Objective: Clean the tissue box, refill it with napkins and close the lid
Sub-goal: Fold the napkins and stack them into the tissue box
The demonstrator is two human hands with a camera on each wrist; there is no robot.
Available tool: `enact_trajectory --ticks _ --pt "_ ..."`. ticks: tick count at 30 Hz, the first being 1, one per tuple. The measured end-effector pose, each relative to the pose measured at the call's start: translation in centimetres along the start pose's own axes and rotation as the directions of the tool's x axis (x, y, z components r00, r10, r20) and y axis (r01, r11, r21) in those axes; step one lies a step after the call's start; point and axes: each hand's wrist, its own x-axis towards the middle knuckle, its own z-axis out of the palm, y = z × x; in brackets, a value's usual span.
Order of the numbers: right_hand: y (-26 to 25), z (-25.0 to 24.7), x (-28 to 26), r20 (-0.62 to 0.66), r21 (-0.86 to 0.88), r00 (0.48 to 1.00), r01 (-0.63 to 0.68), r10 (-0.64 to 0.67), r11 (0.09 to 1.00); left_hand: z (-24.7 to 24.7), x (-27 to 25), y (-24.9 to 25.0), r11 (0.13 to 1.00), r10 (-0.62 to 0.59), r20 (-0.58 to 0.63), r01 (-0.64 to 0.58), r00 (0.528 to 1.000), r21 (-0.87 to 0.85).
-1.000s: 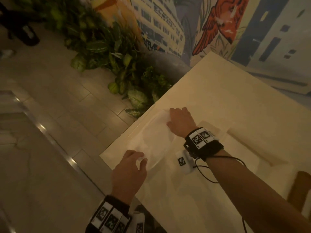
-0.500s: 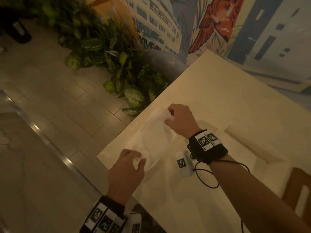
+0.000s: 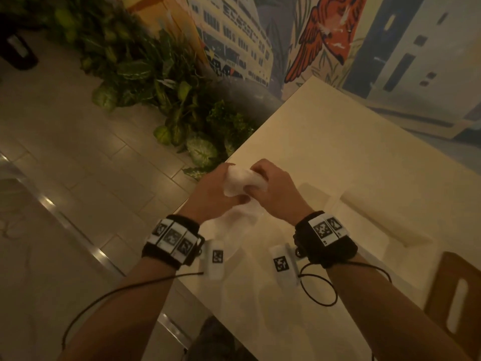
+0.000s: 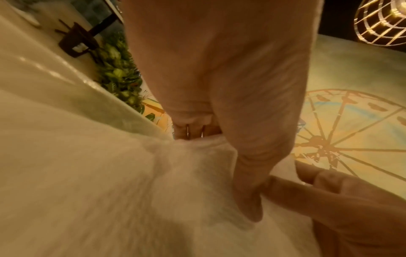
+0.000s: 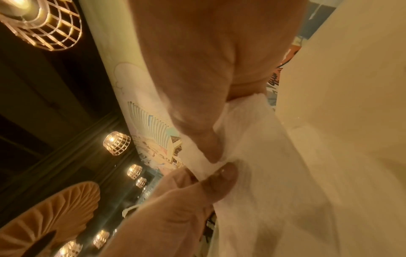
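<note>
A white cloth (image 3: 242, 181) is bunched between my two hands above the near left corner of the cream table (image 3: 338, 142). Its loose end hangs down toward the tabletop. My left hand (image 3: 227, 185) grips the cloth from the left and my right hand (image 3: 259, 179) grips it from the right, knuckles almost touching. In the left wrist view my thumb presses into the cloth (image 4: 131, 191). In the right wrist view my thumb pinches a fold of the cloth (image 5: 274, 173). A cream box-like shape (image 3: 385, 222), perhaps the tissue box, lies to the right of my hands.
Leafy plants (image 3: 182, 113) crowd the floor just beyond the table's left edge. A painted wall (image 3: 325, 35) runs behind the table. A wooden chair back (image 3: 455, 295) stands at the lower right. A dark holder (image 4: 77, 41) sits farther along the table.
The cloth lay spread flat on the table with a hand at each end. Both hands have come together and gathered it into a bunch lifted off the surface.
</note>
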Motion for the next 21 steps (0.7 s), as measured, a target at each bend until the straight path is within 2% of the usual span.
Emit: enact_trajectory --ticks 2,5,8,10,13,16,21 --pt "-0.3 -0.6 -0.1 -0.055 0.124 0.998 -0.036 0.043 0.992 0.1 0.9 -0.2 0.999 0.038 0.043 -0.04 0.998 0.036" --pt "-0.1 -0.9 -0.7 -0.131 0.4 0.967 -0.149 0.217 0.904 -0.1 1.0 -0.4 0.985 0.041 0.002 -0.04 0.999 -0.167" --pt "0.9 0.3 -1.7 -0.12 0.617 0.878 -0.301 0.464 0.727 -0.2 1.0 -0.9 0.939 -0.055 0.013 0.057 0.998 -0.338" --pt "1.4 1.7 -2.3 -0.066 0.649 0.835 -0.379 0.546 0.659 -0.4 1.4 -1.2 0.908 -0.079 0.047 0.092 0.996 -0.408" --pt "1.0 3.0 -2.5 -0.038 0.659 0.829 -0.399 0.558 0.638 -0.5 1.7 -1.1 0.905 -0.097 0.118 0.137 0.988 -0.403" --pt "0.5 3.1 -2.3 -0.056 0.625 0.861 -0.364 0.506 0.69 -0.6 1.9 -0.4 0.926 -0.11 0.186 0.169 0.976 -0.337" --pt "0.6 2.0 -2.3 -0.046 0.547 0.904 -0.333 0.425 0.768 -2.0 2.0 0.2 0.86 -0.073 0.342 0.233 0.937 -0.454"
